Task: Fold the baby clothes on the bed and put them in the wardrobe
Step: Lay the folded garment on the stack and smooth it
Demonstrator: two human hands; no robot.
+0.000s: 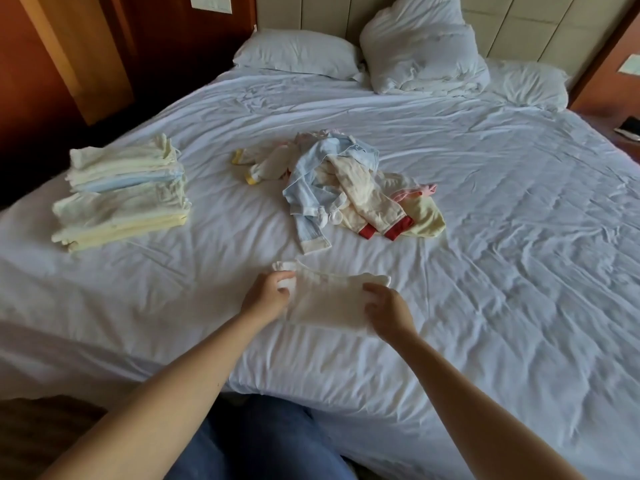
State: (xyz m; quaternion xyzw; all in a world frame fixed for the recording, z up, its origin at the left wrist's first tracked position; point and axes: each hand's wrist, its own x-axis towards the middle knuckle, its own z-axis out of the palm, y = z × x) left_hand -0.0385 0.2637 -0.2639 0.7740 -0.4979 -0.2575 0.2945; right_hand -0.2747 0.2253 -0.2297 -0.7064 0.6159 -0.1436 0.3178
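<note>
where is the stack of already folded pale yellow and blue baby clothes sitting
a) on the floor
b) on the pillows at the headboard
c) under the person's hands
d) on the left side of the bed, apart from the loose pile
d: the neat stack of folded pale yellow and blue baby clothes rests on the white bed sheet at the left, clear of the loose unfolded pile of baby clothes in the middle.
</note>
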